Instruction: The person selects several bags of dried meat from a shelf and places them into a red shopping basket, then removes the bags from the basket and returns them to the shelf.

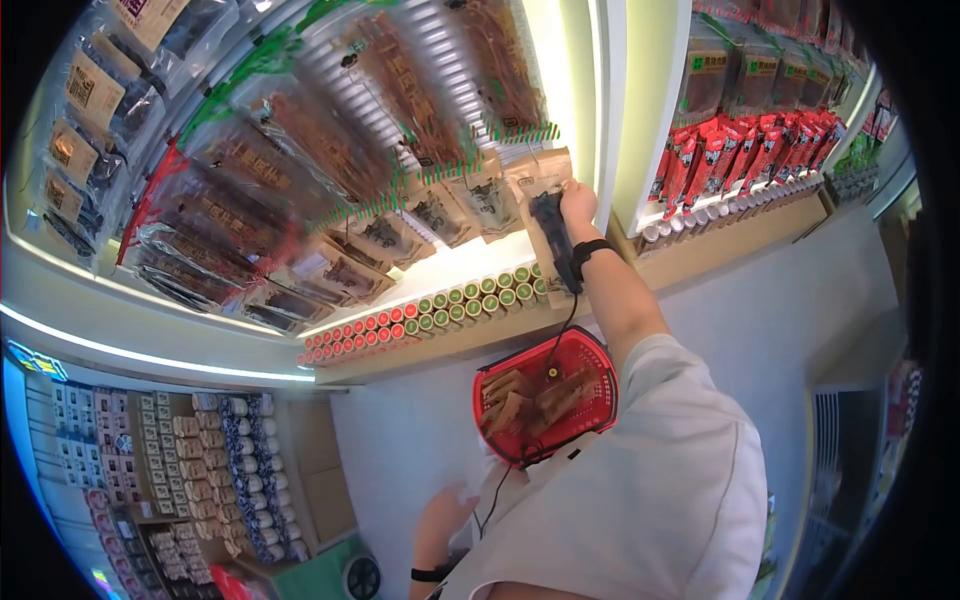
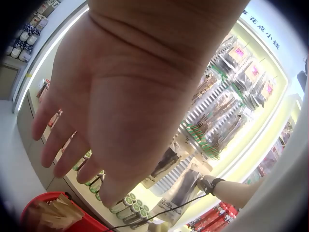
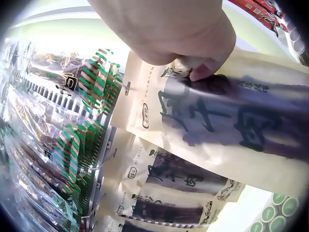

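Note:
My right hand (image 1: 577,204) reaches to the shelf and pinches a kraft-paper bag of dried meat (image 3: 207,113) near its upper edge, thumb over the front. The bag has a clear window showing dark strips, with large dark characters over it. Its top end lies right at a metal hook (image 3: 127,88) of the rack. Similar kraft bags (image 3: 169,176) hang beside it. My left hand (image 2: 111,106) hangs low over the floor, fingers spread and holding nothing. A red shopping basket (image 1: 604,362) below holds several kraft-paper packs (image 1: 512,405).
Two rows of small cans (image 1: 455,308) with red and green lids line the ledge under the hanging bags. Striped-top plastic packs (image 1: 410,90) hang above. Red packets (image 1: 720,155) fill the shelf at right. Boxed goods (image 1: 160,450) stand at lower left. A cable (image 1: 567,335) runs from my right wrist.

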Available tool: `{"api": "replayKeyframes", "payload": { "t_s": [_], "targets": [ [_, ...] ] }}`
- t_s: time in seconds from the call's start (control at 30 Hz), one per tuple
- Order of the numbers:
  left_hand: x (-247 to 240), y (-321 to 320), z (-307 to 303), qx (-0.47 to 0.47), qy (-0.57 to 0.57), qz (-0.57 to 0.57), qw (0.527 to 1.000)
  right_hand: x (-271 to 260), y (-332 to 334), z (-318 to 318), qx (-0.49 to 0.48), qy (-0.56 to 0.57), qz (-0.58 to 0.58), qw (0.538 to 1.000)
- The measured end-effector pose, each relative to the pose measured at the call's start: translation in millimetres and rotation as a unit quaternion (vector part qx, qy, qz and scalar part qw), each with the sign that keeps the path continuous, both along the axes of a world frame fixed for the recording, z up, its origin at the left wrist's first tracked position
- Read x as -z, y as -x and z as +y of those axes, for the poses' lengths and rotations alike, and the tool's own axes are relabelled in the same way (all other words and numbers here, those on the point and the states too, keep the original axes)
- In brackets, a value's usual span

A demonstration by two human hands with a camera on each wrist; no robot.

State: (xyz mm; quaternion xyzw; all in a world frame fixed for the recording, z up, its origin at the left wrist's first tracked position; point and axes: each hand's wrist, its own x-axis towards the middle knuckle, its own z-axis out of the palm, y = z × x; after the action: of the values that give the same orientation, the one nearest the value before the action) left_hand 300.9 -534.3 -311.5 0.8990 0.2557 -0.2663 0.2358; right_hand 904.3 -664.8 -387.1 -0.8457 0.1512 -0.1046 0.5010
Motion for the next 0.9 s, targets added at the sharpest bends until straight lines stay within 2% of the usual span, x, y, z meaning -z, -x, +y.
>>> {"api": "replayKeyframes", "payload": {
  "t_s": [0.2, 0.27, 0.3, 0.37, 0.5, 0.6, 0.63, 0.7, 0.73, 0.77, 0.87, 0.9],
  "targets": [
    [28, -13, -3, -0.014, 0.041, 0.048, 0.998, 27, -59, 17, -0.026, 0.005, -0.059, 0.998],
    [45, -15, -5, -0.032, 0.063, 0.080, 0.994, 36, -80, 21, -0.041, -0.057, -0.063, 0.996],
    [54, -15, -7, -0.047, 0.079, 0.112, 0.989, 42, -90, 22, -0.045, -0.051, -0.059, 0.996],
    [73, -8, -11, -0.043, 0.085, 0.115, 0.989, 50, -100, 22, -0.064, -0.097, -0.069, 0.991],
    [81, -13, -22, -0.037, 0.099, 0.126, 0.986, 51, -105, 25, -0.059, -0.067, -0.099, 0.991],
    [85, -19, -27, -0.027, 0.100, 0.110, 0.989, 68, -117, 26, -0.055, -0.177, -0.092, 0.978],
    [92, -18, -26, -0.025, 0.102, 0.117, 0.987, 67, -111, 23, -0.052, -0.174, -0.085, 0.980],
    [109, -13, -24, 0.004, 0.095, 0.102, 0.990, 56, -94, 19, -0.075, -0.175, -0.151, 0.970],
    [111, -17, -24, 0.006, 0.096, 0.109, 0.989, 67, -94, 18, -0.070, -0.180, -0.177, 0.965],
    [112, -25, -23, 0.013, 0.098, 0.106, 0.989, 69, -85, 16, -0.066, -0.178, -0.170, 0.967],
    [118, -45, -21, 0.029, 0.101, 0.103, 0.989, 69, -44, -3, -0.114, -0.281, -0.117, 0.945],
    [120, -50, -21, 0.035, 0.102, 0.094, 0.990, 78, -28, -11, -0.111, -0.278, -0.110, 0.948]
  ]
}}
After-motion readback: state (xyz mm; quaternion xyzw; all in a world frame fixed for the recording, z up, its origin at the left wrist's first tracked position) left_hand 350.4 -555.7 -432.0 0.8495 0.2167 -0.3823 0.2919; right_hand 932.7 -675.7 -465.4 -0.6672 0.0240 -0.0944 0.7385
